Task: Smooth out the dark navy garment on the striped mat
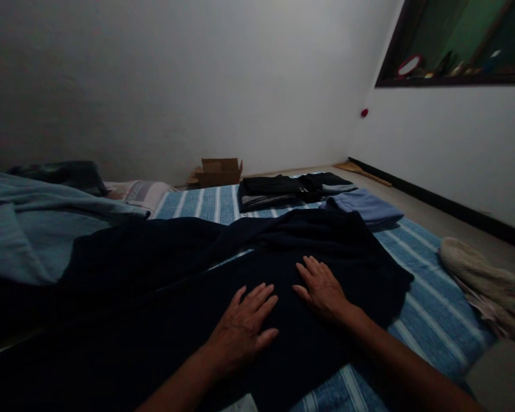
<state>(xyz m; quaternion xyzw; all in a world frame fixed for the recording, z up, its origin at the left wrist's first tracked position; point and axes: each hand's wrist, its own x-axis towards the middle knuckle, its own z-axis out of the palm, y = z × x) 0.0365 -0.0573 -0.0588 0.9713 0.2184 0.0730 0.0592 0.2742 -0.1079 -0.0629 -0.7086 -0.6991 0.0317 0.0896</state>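
Fingers of my left hand (244, 326) and right hand (321, 289) lie flat, unclenched, grasping nothing, on the dark garment (223, 274), which runs leftward.

A bed with a blue striped sheet (429, 297) fills the lower frame. On it lie a dark garment (189, 269) at centre, folded dark clothes (283, 189) and a folded blue cloth (367, 207) further up, and a blue blanket (21, 229) at left.

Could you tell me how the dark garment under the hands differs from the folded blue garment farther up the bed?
The dark garment is navy-black and spread out loosely; the folded blue garment is pale blue and folded compactly. The dark one covers far more of the bed. The left hand and right hand rest flat on it; the blue one lies untouched. Both lie on the striped bedcover.
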